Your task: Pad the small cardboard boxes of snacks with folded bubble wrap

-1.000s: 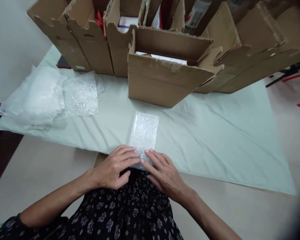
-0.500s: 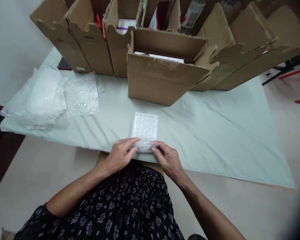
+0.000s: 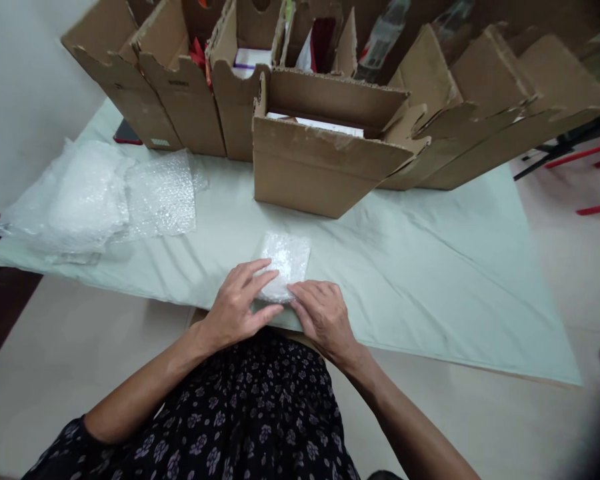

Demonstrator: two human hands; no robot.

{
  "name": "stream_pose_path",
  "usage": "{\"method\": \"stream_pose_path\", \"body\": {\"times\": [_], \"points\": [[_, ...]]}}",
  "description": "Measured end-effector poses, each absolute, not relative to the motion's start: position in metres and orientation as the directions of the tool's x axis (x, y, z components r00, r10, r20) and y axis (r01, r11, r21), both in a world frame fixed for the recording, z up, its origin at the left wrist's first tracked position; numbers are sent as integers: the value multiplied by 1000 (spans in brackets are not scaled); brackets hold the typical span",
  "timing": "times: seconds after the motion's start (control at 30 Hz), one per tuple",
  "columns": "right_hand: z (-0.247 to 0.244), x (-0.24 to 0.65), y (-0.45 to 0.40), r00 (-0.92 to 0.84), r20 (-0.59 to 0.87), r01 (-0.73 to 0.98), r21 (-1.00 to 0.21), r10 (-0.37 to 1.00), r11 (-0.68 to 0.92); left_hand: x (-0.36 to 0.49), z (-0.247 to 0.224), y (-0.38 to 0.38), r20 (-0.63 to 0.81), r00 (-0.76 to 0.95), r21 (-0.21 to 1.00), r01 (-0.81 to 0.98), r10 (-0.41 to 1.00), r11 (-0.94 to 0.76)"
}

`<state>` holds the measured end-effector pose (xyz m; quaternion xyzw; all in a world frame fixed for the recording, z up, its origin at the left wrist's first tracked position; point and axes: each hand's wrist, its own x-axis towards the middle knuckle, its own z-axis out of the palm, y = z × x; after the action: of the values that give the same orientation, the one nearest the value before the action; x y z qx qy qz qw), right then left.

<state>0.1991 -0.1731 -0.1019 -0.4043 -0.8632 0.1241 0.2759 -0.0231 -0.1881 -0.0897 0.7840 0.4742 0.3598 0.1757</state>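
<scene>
A small folded piece of bubble wrap (image 3: 286, 257) lies flat near the front edge of the cloth-covered table. My left hand (image 3: 240, 293) rests at its left side with fingers spread, two fingertips on top and the thumb by the near edge. My right hand (image 3: 323, 310) grips the near right corner between thumb and fingers. The near edge of the wrap looks folded over. Whether anything lies inside the wrap cannot be made out.
A pile of bubble wrap sheets (image 3: 90, 200) lies on the left of the pale green cloth (image 3: 430, 287). An open cardboard box (image 3: 305, 173) stands ahead. Behind it are several more boxes (image 3: 195, 107), some holding packets and a plastic bottle (image 3: 383, 40). A dark flat object (image 3: 127, 132) lies back left.
My left fingers have spread and moved onto the wrap's top. My right hand has shifted slightly left along the near edge. The wrap now looks shorter and slightly turned.
</scene>
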Motion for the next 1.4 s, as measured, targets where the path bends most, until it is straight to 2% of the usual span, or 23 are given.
{"method": "stream_pose_path", "body": {"times": [0.1, 0.2, 0.27, 0.37, 0.43, 0.47, 0.53, 0.6, 0.63, 0.7, 0.73, 0.83, 0.97, 1.1, 1.2, 1.3, 1.4], "points": [[-94, 204, -177, -498, 244, 566, -635, 832, 525, -31, -86, -197, 440, 386, 545, 603, 810, -583], [-90, 207, -180, -469, 121, 582, -703, 875, 408, -32, -93, -193, 393, 345, 595, 612, 853, -521], [-89, 207, -181, -424, 177, 642, -633, 888, 432, -29, -100, -183, 337, 318, 633, 620, 886, -463], [-92, 202, -181, -478, 298, 714, -416, 826, 563, -22, -104, -165, 258, 312, 652, 642, 914, -403], [-97, 199, -178, -563, 289, 705, -321, 774, 632, -19, -103, -159, 234, 251, 692, 636, 939, -342], [-100, 198, -175, -577, 279, 700, -314, 767, 641, -18, -102, -158, 231, 188, 729, 617, 955, -297], [-105, 197, -169, -521, 275, 709, -387, 808, 589, -18, -98, -164, 189, 10, 838, 520, 982, -167], [-107, 197, -163, -389, 266, 696, -542, 882, 471, -19, -96, -174, 42, -135, 951, 309, 990, 2], [-106, 197, -162, -329, 244, 665, -626, 912, 407, -19, -95, -180, -62, -155, 982, 169, 986, 88], [-102, 194, -163, -289, 167, 566, -764, 943, 309, -17, -94, -188, -243, -74, 967, -100, 967, 236], [-99, 191, -165, -306, 122, 510, -816, 944, 271, -16, -94, -191, -290, -7, 938, -200, 957, 283], [-90, 185, -171, -392, 47, 400, -891, 919, 216, -8, -93, -190, -300, 93, 891, -329, 949, 314], [-79, 194, -169, -351, 125, 462, -839, 928, 288, -1, -90, -185, -246, 79, 928, -270, 966, 258], [-64, 204, -163, -398, 128, 481, -814, 908, 326, 4, -81, -185, -197, 139, 957, -189, 970, 222], [-57, 198, -164, -379, 187, 488, -792, 906, 368, 9, -75, -188, -156, 203, 965, -177, 967, 193], [-60, 189, -168, -339, 260, 439, -806, 904, 396, 12, -76, -191, -147, 253, 968, -162, 956, 192], [-66, 190, -166, -394, 312, 392, -794, 865, 465, 9, -80, -192, -156, 272, 976, -105, 949, 191]]}}
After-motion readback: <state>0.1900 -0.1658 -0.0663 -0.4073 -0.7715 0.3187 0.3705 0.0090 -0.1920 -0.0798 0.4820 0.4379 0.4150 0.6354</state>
